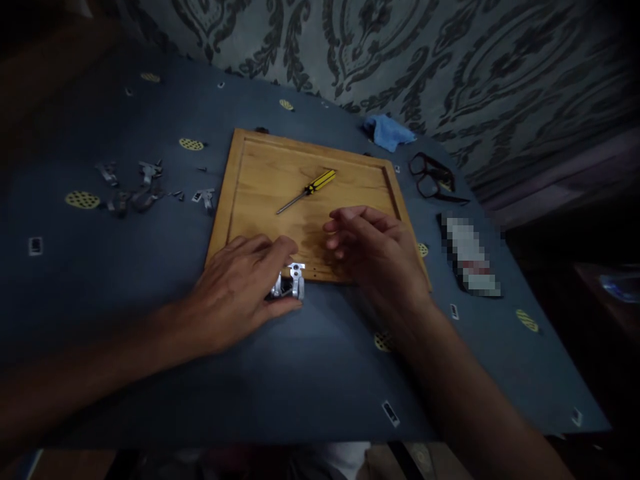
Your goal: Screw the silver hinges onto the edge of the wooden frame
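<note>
A honey-coloured wooden panel (260, 180) with a raised frame lies on the table. At its near edge my left hand (245, 287) grips a shiny metal cabinet hinge (297, 280), thumb below and fingers above. Part of the hinge is hidden by the hand. My right hand (375, 250) hovers over the panel's near right part, fingers curled and tips drawn together; anything small between them cannot be made out. A screwdriver (314, 187) with a yellow and black handle rests on the panel beyond both hands, its tip pointing toward the near left.
Several metal hinges (149, 172) and small screws (179, 195) lie left of the panel. Eyeglasses (430, 179), a blue cloth (389, 132) and a blurred-out item (470, 257) are on the right. A patterned wall (360, 47) stands behind the blue-covered table (320, 373).
</note>
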Tool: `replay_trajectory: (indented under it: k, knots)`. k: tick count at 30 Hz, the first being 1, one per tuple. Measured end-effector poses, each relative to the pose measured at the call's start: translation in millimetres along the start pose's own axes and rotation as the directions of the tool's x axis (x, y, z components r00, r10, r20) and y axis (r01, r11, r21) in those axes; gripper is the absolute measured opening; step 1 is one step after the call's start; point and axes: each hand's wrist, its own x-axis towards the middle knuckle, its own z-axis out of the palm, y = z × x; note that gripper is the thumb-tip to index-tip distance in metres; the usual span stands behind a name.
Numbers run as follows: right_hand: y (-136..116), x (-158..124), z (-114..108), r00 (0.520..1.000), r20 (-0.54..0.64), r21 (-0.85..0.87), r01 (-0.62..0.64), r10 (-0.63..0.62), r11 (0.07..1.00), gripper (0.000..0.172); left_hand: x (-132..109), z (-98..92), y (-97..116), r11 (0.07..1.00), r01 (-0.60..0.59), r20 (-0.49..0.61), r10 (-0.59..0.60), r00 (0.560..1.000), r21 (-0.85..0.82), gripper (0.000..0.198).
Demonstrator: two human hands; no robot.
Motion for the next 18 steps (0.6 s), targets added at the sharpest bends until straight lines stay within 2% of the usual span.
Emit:
replay_trajectory:
  k: [3,6,11,18]
  knots:
    - [2,-6,3,0.975,-0.003,-0.148,0.218,-0.221,0.965,0.017,0,0.8,1,1.0,0.005,-0.011,-0.005,1.0,0.002,0.047]
    - [4,-11,5,0.944,-0.005,-0.256,0.319,-0.331,0.913,0.019,2,2.1,3,1.0,0.015,-0.034,-0.015,0.999,-0.004,0.051]
    - [8,-18,8,0.926,0.053,-0.344,0.368,-0.373,0.864,0.019,2,3.0,5,0.999,0.032,-0.045,-0.033,0.998,-0.007,0.054]
    - [15,-21,6,0.933,0.152,-0.405,0.361,-0.327,0.84,0.02,2,2.2,5,0.998,0.058,0.001,-0.058,0.998,0.007,0.045]
